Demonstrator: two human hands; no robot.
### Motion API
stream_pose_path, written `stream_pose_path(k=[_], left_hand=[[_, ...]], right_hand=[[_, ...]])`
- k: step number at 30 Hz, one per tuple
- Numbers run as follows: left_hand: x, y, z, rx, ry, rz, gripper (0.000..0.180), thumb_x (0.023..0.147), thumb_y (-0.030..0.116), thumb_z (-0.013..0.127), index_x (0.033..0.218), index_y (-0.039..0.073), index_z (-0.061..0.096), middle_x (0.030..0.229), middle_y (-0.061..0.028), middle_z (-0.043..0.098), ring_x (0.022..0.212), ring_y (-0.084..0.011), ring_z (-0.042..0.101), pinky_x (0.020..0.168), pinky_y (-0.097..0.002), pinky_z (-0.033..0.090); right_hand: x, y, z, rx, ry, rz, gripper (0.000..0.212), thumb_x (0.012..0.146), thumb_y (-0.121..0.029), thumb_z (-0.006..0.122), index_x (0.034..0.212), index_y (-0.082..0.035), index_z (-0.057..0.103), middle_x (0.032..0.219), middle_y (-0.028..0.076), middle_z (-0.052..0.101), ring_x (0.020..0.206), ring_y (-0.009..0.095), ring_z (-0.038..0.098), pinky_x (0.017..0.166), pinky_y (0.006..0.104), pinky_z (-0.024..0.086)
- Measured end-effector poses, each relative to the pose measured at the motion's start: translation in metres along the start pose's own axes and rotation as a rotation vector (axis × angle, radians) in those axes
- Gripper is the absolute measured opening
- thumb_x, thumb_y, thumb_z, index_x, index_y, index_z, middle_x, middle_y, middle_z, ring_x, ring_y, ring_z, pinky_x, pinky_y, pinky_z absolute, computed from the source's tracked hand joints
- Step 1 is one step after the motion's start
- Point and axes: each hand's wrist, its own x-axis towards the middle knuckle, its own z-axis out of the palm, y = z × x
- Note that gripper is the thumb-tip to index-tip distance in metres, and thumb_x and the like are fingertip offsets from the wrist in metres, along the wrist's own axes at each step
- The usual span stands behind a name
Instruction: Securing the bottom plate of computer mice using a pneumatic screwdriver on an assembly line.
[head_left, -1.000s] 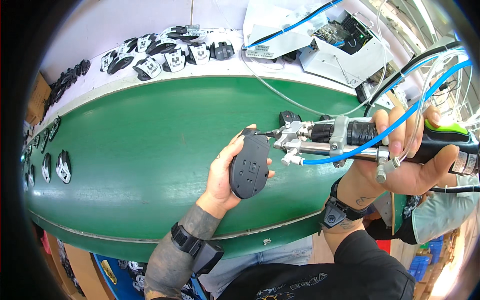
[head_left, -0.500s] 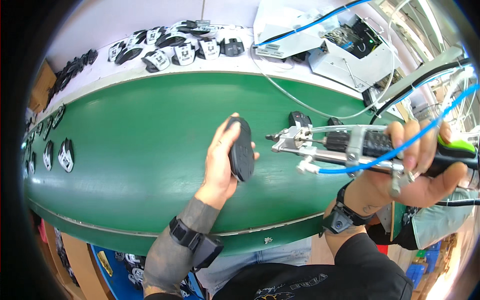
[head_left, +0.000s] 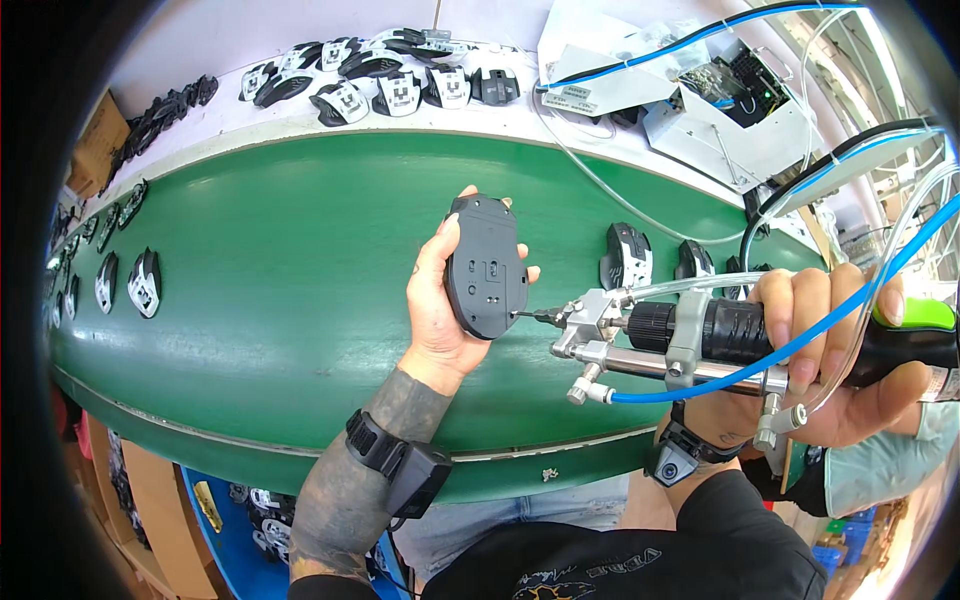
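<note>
A black computer mouse (head_left: 490, 245) rests in my left hand (head_left: 432, 300), its flat underside turned up and small holes showing in it. My fingers wrap round its far edge and the thumb lies along the near side. My right hand (head_left: 825, 335) grips a black-and-green power screwdriver (head_left: 735, 335), held level, with metal feed fittings and a blue air hose on it. The thin tip of the screwdriver meets the lower right edge of the mouse; whether a screw sits there is too small to tell.
Several mice (head_left: 626, 258) stand on the green conveyor belt (head_left: 330, 240) to the right, partly behind the screwdriver; others (head_left: 145, 283) lie at left. White-and-black mouse shells (head_left: 397, 93) line the back ledge beside a white machine (head_left: 700, 140). Another person's pale sleeve (head_left: 885, 460) shows at right.
My left hand has turned the mouse so its underside faces up. The screwdriver has come left and slightly down, closing the gap to the mouse's lower edge.
</note>
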Motion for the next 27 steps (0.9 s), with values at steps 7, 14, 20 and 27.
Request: stream_pose_path(k=[7, 14, 20, 27], left_hand=[[-0.0012, -0.0011, 0.0, -0.002, -0.014, 0.01, 0.05, 0.095, 0.033, 0.047, 0.139, 0.011, 0.041, 0.127, -0.0126, 0.052, 0.093, -0.024, 0.061, 0.079, -0.0448, 0.056], [-0.0043, -0.0042, 0.001, -0.034, -0.021, 0.032, 0.048, 0.095, 0.037, 0.048, 0.137, 0.014, 0.041, 0.128, -0.0124, 0.051, 0.093, -0.0233, 0.061, 0.08, -0.0444, 0.056], [-0.0022, -0.0042, 0.001, -0.032, -0.029, 0.032, 0.049, 0.095, 0.038, 0.048, 0.137, 0.014, 0.041, 0.128, -0.0123, 0.051, 0.093, -0.0233, 0.061, 0.08, -0.0452, 0.055], [-0.0066, -0.0041, 0.0041, -0.022, -0.028, 0.043, 0.048, 0.094, 0.036, 0.049, 0.136, 0.013, 0.041, 0.127, -0.0125, 0.052, 0.093, -0.0239, 0.061, 0.079, -0.0453, 0.055]], right_hand=[[-0.0004, -0.0027, -0.002, 0.015, -0.004, 0.012, 0.041, 0.093, -0.044, 0.058, 0.112, -0.009, 0.048, 0.068, -0.003, 0.048, 0.064, 0.011, 0.052, 0.068, 0.0272, 0.037], [0.0008, 0.001, 0.0004, 0.006, -0.02, -0.001, 0.038, 0.093, -0.045, 0.058, 0.107, -0.011, 0.046, 0.069, -0.003, 0.051, 0.063, 0.011, 0.054, 0.068, 0.0272, 0.039], [-0.0003, -0.0023, 0.0023, 0.023, 0.037, -0.003, 0.039, 0.094, -0.045, 0.057, 0.109, -0.011, 0.045, 0.069, -0.003, 0.05, 0.063, 0.011, 0.054, 0.068, 0.0271, 0.039], [0.0014, 0.0051, 0.0007, 0.025, -0.039, -0.007, 0.039, 0.094, -0.045, 0.056, 0.109, -0.011, 0.045, 0.07, -0.003, 0.05, 0.065, 0.011, 0.054, 0.069, 0.0269, 0.039]])
